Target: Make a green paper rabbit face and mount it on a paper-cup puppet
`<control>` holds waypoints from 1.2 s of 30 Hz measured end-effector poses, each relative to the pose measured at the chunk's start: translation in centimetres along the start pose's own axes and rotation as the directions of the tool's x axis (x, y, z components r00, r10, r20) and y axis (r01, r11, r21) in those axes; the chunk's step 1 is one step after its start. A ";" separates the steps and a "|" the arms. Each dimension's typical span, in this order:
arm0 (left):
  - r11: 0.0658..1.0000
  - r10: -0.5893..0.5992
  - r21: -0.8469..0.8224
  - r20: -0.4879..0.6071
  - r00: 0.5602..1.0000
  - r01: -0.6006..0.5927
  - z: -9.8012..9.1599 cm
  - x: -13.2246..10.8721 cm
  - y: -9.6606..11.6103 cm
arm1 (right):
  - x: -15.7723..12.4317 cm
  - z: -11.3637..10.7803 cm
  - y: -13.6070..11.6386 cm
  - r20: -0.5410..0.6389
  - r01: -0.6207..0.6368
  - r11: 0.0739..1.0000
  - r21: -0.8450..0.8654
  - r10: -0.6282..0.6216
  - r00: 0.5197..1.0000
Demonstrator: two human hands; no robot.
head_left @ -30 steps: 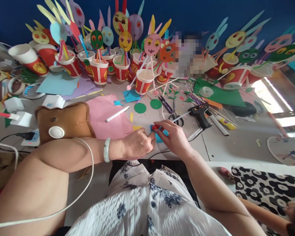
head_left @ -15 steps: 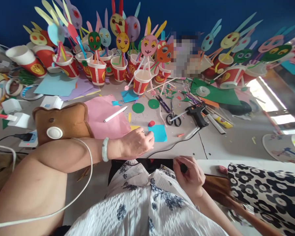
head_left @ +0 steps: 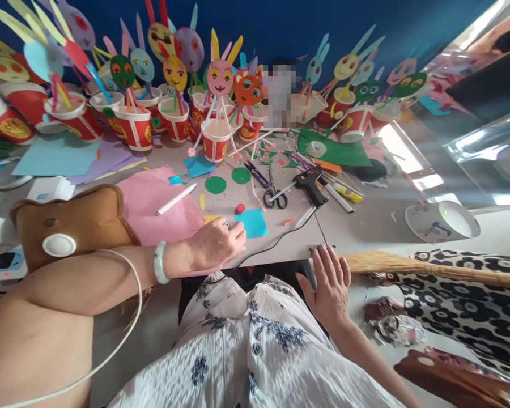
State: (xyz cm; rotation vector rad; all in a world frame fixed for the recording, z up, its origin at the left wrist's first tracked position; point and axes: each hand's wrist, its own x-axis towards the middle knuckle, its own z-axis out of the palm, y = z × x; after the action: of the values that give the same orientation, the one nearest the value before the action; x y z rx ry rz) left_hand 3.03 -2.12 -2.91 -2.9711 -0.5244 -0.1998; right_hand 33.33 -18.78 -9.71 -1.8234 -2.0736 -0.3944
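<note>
My left hand (head_left: 215, 243) rests on the table with curled fingers, just left of a blue paper square (head_left: 251, 223); what its fingers hold, if anything, is hidden. A small red disc (head_left: 239, 209) lies at the square's top corner. My right hand (head_left: 330, 283) lies at the table's front edge, fingers stretched out, holding nothing. Pink paper (head_left: 153, 198) with a white marker (head_left: 176, 199) on it is beyond my left forearm. Two green paper circles (head_left: 216, 185) lie farther back. Black scissors (head_left: 275, 198) and a black glue gun (head_left: 311, 188) lie beyond the blue square.
Paper cups (head_left: 216, 139) with paper-faced figures line the back. A brown plush pouch (head_left: 74, 218) sits at left, under a white cable (head_left: 130, 328). A black cord (head_left: 276, 246) crosses the front. At right are a white bowl (head_left: 442, 221) and a wooden-coloured strip (head_left: 429, 266).
My right hand has opened from a curled shape, fingers now spread on the table edge. The whole view has shifted, so the table items appear farther left. My left hand stays curled beside the blue square.
</note>
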 end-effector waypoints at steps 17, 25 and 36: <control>1.000 -0.007 -0.015 0.035 0.999 0.007 -0.6 0.1 0.2 | 0.2 -0.2 0.9 -0.009 -0.102 0.992 0.075 0.103 0.995; 0.999 -0.014 -0.048 0.074 0.997 0.018 -0.7 0.1 0.2 | 0.0 -0.6 1.5 -0.011 -0.125 0.991 0.057 0.125 0.992; 0.999 -0.018 -0.038 0.184 0.983 0.026 -2.9 0.7 0.2 | 0.6 0.4 1.5 0.008 -0.024 0.999 0.038 0.024 1.000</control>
State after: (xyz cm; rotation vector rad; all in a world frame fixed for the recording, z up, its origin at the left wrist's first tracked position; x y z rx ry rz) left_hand 3.45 -2.46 0.05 -3.0413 -0.5805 0.0639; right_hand 34.76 -17.89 -9.89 -1.8288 -2.0484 -0.3396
